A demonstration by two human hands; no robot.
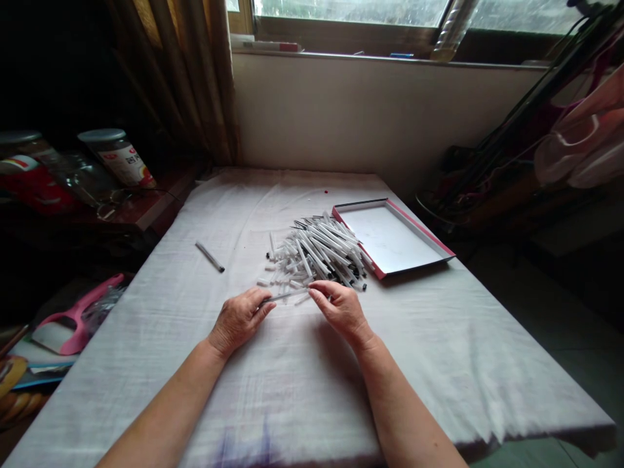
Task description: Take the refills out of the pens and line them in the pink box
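Observation:
A heap of several white pen barrels and small caps lies in the middle of a table covered with white cloth. My left hand and my right hand rest just in front of the heap, each pinching one end of a thin grey pen piece held level between them. A single finished pen lies apart on the cloth, to the left of the heap.
A shallow box lid with a red rim sits right of the heap. Glass jars stand on a dark side table at the left. A pink-handled tool lies low on the left. Clothes hang at the right.

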